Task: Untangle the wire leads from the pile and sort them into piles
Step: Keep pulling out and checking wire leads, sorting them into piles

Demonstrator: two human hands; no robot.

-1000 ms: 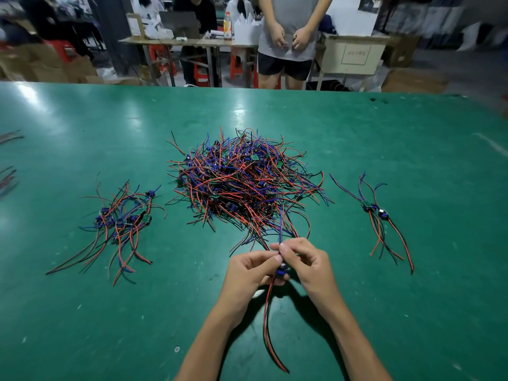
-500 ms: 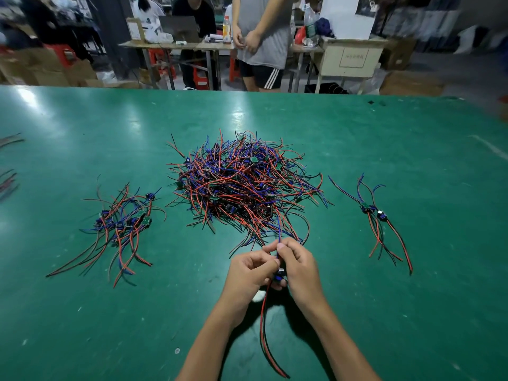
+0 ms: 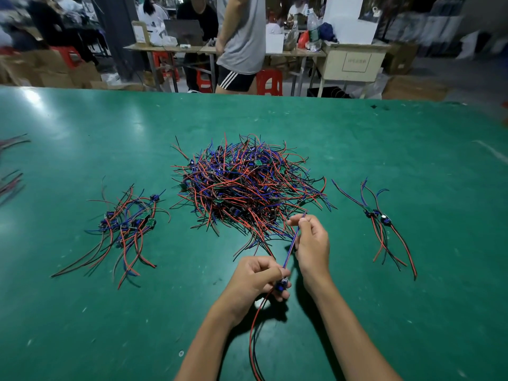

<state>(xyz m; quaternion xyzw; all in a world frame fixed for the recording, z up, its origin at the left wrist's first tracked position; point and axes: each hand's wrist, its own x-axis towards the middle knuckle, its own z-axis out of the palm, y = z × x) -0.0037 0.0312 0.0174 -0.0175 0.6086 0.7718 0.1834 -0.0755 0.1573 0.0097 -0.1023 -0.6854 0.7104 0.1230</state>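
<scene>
Since a moment ago the right hand [image 3: 312, 243] has slid away from the left hand [image 3: 257, 276], up along a blue-and-red wire pair [image 3: 291, 247], drawing it straight. The right thumb and forefinger now pinch the pair near its far tip; the left hand grips the lead's small component [image 3: 283, 284], its red and black tails [image 3: 254, 339] trailing toward the viewer. One lead is being straightened, clear of the tangled central pile [image 3: 247, 188] on the green table [image 3: 82, 325]. Next, it likely calls for choosing between the left sorted pile [image 3: 126, 224] and the smaller right pile [image 3: 379, 224] and laying it flat.
</scene>
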